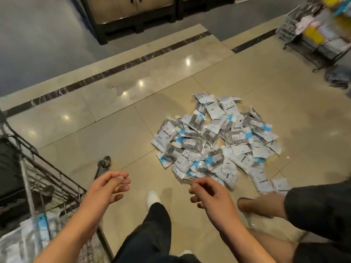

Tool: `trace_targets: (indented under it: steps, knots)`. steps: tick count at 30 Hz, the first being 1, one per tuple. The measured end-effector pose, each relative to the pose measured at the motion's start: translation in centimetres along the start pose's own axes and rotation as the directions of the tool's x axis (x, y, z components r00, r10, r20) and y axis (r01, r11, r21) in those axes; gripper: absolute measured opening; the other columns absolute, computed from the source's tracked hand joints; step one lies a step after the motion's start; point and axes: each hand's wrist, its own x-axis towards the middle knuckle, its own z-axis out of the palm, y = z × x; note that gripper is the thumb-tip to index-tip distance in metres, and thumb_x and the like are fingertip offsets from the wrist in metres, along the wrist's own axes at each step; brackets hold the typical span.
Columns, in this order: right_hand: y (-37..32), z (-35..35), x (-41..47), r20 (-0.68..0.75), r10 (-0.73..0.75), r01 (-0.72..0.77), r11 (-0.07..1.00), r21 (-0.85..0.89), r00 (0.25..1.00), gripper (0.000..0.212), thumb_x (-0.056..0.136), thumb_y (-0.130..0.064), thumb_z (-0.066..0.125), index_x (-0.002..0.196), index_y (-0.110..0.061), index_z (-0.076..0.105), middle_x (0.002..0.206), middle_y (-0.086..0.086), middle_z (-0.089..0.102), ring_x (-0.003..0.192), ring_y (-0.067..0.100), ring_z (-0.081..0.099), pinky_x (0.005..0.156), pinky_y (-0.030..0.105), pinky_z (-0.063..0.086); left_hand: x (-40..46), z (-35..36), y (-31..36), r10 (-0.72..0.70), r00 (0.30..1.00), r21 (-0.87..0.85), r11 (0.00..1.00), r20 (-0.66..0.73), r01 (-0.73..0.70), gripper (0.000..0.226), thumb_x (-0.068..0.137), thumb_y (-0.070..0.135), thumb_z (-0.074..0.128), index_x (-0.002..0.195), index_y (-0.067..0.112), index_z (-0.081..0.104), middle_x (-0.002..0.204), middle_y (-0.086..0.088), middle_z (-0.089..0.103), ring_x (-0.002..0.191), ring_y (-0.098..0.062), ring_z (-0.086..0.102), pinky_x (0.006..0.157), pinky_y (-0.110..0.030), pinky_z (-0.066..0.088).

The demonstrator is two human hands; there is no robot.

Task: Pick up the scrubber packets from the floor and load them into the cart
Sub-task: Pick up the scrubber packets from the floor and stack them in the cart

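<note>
A heap of several scrubber packets (216, 141), white and blue with dark scrubbers inside, lies on the beige tiled floor ahead of me. The wire cart (47, 179) stands at the lower left, with a few packets (22, 242) lying inside it. My left hand (108, 188) hovers just right of the cart's rim, fingers loosely bent, holding nothing. My right hand (207, 194) hangs above the near edge of the heap, fingers loosely curled and empty.
Another person's leg and foot (254, 205) in a sandal stand at the right, beside the heap. My white shoe (152, 196) is between my hands. A dark wooden shelf unit (133, 18) stands at the back; a wire rack of goods (319, 31) at the upper right.
</note>
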Motion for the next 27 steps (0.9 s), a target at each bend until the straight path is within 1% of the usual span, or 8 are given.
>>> trace_targets:
  steps: [7,11,15,19,21,23,24,27]
  knots:
    - [-7.5,1.2,7.8,-0.106,0.054,-0.038,0.989,0.144,0.993,0.008,0.097,-0.018,0.068,0.096,-0.021,0.076,0.09,0.003,0.079,0.073,0.012,0.073,0.077,0.036,0.057,11.0,1.3,11.7,0.068,0.992,0.121,0.989,0.109,-0.081,0.019,0.104,0.01,0.055,0.101,0.013,0.074,0.091,-0.007,0.078,0.091,-0.028,0.07,0.075,-0.036,0.05]
    - [-11.3,1.0,12.3,-0.15,0.066,-0.035,0.979,0.199,0.986,0.01,0.097,-0.018,0.069,0.093,-0.023,0.076,0.091,0.003,0.078,0.077,0.015,0.073,0.081,0.041,0.059,15.3,3.9,18.3,0.099,0.979,0.176,0.976,0.181,-0.131,0.018,0.104,0.012,0.054,0.106,0.012,0.072,0.101,-0.009,0.077,0.094,-0.024,0.072,0.083,-0.035,0.051]
    - [-13.9,0.1,17.5,-0.167,0.05,-0.014,0.978,0.21,0.985,0.01,0.096,-0.022,0.069,0.093,-0.027,0.076,0.09,-0.001,0.078,0.079,0.018,0.075,0.085,0.045,0.059,19.0,6.8,23.1,0.102,0.969,0.233,0.96,0.223,-0.155,0.019,0.104,0.012,0.053,0.107,0.012,0.072,0.102,-0.009,0.078,0.096,-0.024,0.072,0.082,-0.035,0.05]
    - [-16.1,-0.4,22.2,-0.159,0.076,-0.037,0.971,0.235,0.984,0.012,0.095,-0.022,0.07,0.088,-0.028,0.076,0.091,-0.002,0.078,0.081,0.02,0.076,0.081,0.039,0.058,21.7,8.9,27.0,0.109,0.961,0.253,0.952,0.252,-0.174,0.02,0.105,0.011,0.052,0.109,0.012,0.072,0.104,-0.01,0.076,0.095,-0.023,0.071,0.082,-0.034,0.05]
    - [-16.9,-0.6,24.3,-0.165,0.097,-0.055,0.969,0.242,0.981,0.016,0.095,-0.017,0.069,0.085,-0.026,0.076,0.092,-0.002,0.078,0.081,0.021,0.076,0.077,0.032,0.058,23.7,9.7,28.3,0.09,0.962,0.28,0.946,0.256,-0.163,0.02,0.105,0.012,0.052,0.108,0.014,0.072,0.103,-0.009,0.077,0.097,-0.026,0.071,0.083,-0.036,0.05]
    - [-18.0,-0.8,26.2,-0.177,0.111,-0.055,0.954,0.296,0.978,0.017,0.097,-0.013,0.067,0.086,-0.023,0.075,0.091,-0.001,0.078,0.077,0.017,0.073,0.068,0.023,0.056,25.8,10.5,29.9,0.073,0.96,0.286,0.946,0.27,-0.153,0.02,0.104,0.012,0.053,0.108,0.014,0.073,0.101,-0.007,0.078,0.096,-0.026,0.072,0.083,-0.037,0.051]
    - [-18.5,-0.8,27.1,-0.185,0.121,-0.055,0.943,0.327,0.975,0.016,0.097,-0.013,0.066,0.087,-0.023,0.075,0.091,0.001,0.078,0.075,0.014,0.072,0.066,0.021,0.055,27.1,11.0,30.7,0.062,0.958,0.294,0.945,0.281,-0.147,0.02,0.104,0.013,0.054,0.108,0.013,0.073,0.099,-0.007,0.079,0.095,-0.025,0.072,0.084,-0.038,0.051]
    - [-19.6,-0.2,30.3,-0.22,0.156,-0.064,0.924,0.376,0.963,0.015,0.098,-0.017,0.067,0.09,-0.028,0.076,0.092,0.001,0.079,0.077,0.012,0.073,0.077,0.031,0.058,31.5,12.9,33.4,0.021,0.946,0.344,0.929,0.322,-0.137,0.019,0.103,0.012,0.055,0.107,0.013,0.074,0.099,-0.008,0.079,0.094,-0.025,0.071,0.087,-0.04,0.051]
